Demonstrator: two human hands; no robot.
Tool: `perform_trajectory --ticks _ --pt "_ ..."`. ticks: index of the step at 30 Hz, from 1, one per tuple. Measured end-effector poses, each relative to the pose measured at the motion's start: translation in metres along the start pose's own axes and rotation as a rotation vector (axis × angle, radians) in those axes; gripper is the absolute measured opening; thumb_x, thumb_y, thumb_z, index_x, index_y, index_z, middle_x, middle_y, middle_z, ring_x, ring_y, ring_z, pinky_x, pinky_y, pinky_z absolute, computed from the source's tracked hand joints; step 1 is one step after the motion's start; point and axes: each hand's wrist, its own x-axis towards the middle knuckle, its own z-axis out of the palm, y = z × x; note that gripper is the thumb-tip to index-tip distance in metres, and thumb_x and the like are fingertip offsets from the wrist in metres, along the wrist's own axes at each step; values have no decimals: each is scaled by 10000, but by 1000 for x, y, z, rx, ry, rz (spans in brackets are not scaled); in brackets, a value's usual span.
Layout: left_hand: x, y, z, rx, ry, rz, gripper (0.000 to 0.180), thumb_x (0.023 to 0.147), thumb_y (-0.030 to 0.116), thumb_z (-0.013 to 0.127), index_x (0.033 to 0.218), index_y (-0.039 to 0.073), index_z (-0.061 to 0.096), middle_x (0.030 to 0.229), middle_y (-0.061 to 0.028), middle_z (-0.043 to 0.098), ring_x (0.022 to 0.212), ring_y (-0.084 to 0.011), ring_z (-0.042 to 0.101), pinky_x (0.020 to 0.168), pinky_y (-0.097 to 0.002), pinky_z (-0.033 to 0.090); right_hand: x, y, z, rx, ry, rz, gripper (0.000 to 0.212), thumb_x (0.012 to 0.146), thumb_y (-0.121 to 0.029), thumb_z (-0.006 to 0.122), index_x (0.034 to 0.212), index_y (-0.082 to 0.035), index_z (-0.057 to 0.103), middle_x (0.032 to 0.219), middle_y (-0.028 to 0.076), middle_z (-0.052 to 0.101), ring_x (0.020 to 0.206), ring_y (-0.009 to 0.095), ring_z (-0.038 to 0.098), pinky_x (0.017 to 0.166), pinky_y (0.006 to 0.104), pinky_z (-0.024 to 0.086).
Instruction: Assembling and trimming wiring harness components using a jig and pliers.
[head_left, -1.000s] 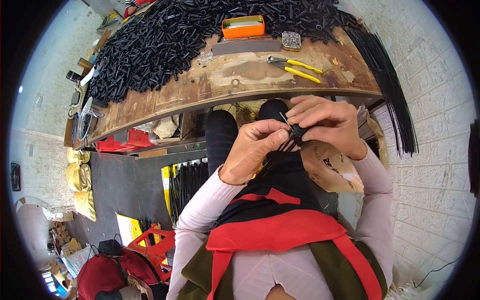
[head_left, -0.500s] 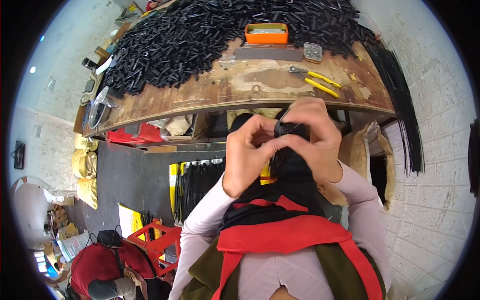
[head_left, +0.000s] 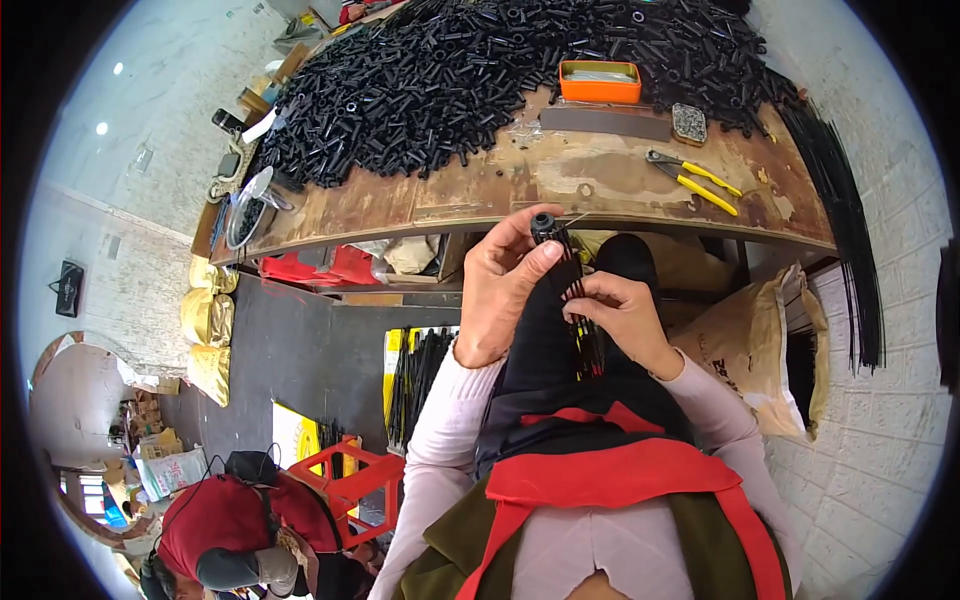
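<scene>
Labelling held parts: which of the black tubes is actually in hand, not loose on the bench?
The black tube pinched in the left hand, upright off the bench edge, thin rods running down to the right hand. The others lie in the bench pile.

Pale pink long sleeves [head_left: 440, 470], olive vest, red apron straps — black trousers, bare hands.

A worn wooden workbench [head_left: 450, 195] w/ a stained, scuffed top is seen. Its far half is covered by a big heap of short black tubes [head_left: 460, 70]. An orange tray [head_left: 600, 82] is set at the heap's near edge, right of centre. Just right of the tray, a small rectangular block [head_left: 689, 123] is laid; a dark flat strip [head_left: 605, 121] lies directly in front of the tray. Yellow-handled pliers [head_left: 695, 178] are placed nearer, right of the tray. Far left of the tray, a clear container [head_left: 247, 205] sits at the bench end.
</scene>
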Motion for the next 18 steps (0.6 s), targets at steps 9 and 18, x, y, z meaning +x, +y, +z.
perform_trajectory --ticks 9,18 --pt "-10 1 2 141 134 157 311 904 148 693 1141 -25 589 973 -79 627 860 -187 663 822 -318 549 4 -2 28 -72 71 -35 89 864 -22 700 923 40 676 786 36 667 723 68 603 648 211 478" --pt "1 7 -25 60 -155 69 410 915 197 690 1228 -38 568 956 -117 657 917 -223 670 905 -351 518 9 19 15 -192 46 -18 79 836 27 701 897 47 655 827 59 680 783 98 649 715 235 525"
